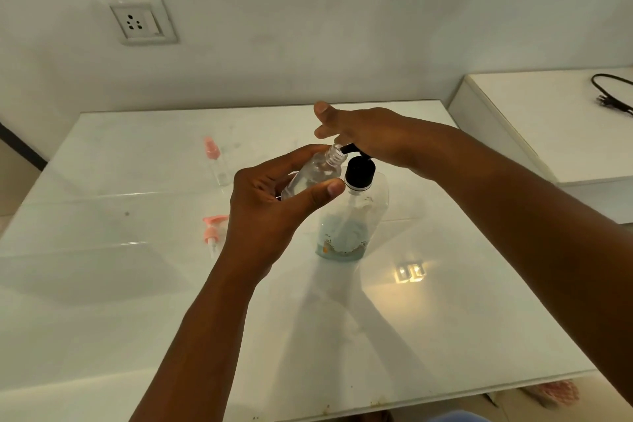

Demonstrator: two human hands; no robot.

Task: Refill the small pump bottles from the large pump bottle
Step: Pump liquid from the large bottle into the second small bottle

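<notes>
The glossy white table (pixel 102 319) has its near edge closest to the camera; both forearms reach over it from below.

Far left, on the wall: a white socket plate (pixel 137 20). On the table's left part, a small pump bottle (pixel 219 164) with a pink top stands upright, well clear of the hands. Nearer the camera, a loose pink pump head (pixel 213 231) lies on the surface, just left of the left wrist.

The left hand (pixel 270 212) grips an uncapped small clear bottle (pixel 313 175) — fingers and thumb curled round its body. This bottle is tilted, with its open threaded neck pointing up and right, touching the black spout of the large bottle's pump.

The large pump bottle (pixel 352 226) stands upright at table centre, clear, with pale blue liquid low in its base. Its black pump cap (pixel 359 173) sits just right of the small bottle's neck.

The right hand (pixel 363 132) rests on the pump head, fingers extended and relaxed — not curled round anything.

Far right, a black cable (pixel 613 92) lies on a separate white counter (pixel 548 134).
</notes>
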